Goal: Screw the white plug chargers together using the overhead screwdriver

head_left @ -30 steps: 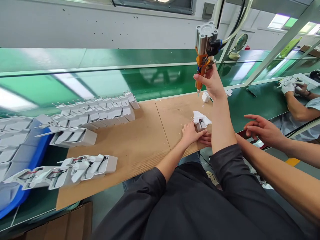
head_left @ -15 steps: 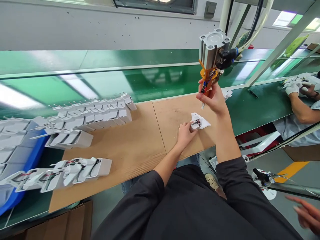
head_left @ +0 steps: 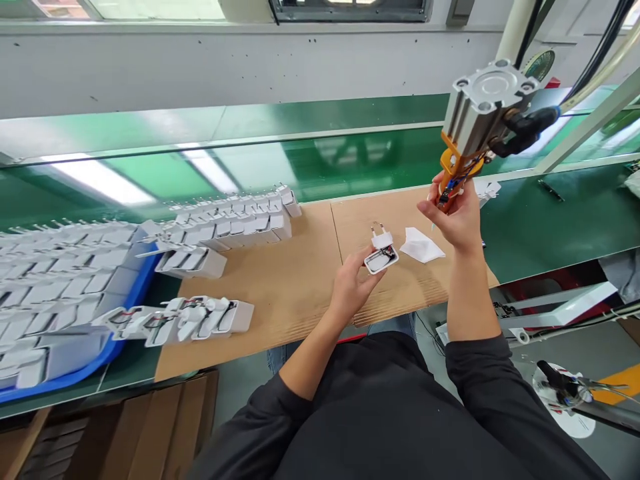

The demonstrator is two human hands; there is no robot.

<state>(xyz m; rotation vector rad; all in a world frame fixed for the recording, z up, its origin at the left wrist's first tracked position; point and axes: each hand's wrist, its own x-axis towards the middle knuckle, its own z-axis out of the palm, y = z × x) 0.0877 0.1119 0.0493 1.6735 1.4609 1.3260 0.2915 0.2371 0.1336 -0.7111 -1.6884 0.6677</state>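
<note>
My left hand (head_left: pixel 352 283) grips a small white charger housing (head_left: pixel 382 260) by its side, just above the board. The housing is open on one face, with dark parts and wires inside, and a white two-pin plug piece (head_left: pixel 383 239) stands at its upper end. Raised to the right, my right hand (head_left: pixel 459 212) is closed around the lower end of a hanging pneumatic tool (head_left: pixel 485 110). The tool has a silver block cylinder and an orange bracket; its thin tip points down. A white sheet (head_left: pixel 421 245) lies on the board between my hands.
Rows of white housings (head_left: pixel 240 230) stand on the left, beside more in a blue bin (head_left: pixel 131 303). Another row of open housings (head_left: pixel 235 317) lies at the brown board's (head_left: pixel 280 287) front left. A pen (head_left: pixel 551 191) lies on the green bench at right.
My left hand has lifted the housing off the white sheet and drawn it left, turning its open face toward me. My right hand stays on the tool. The view has swung left.
</note>
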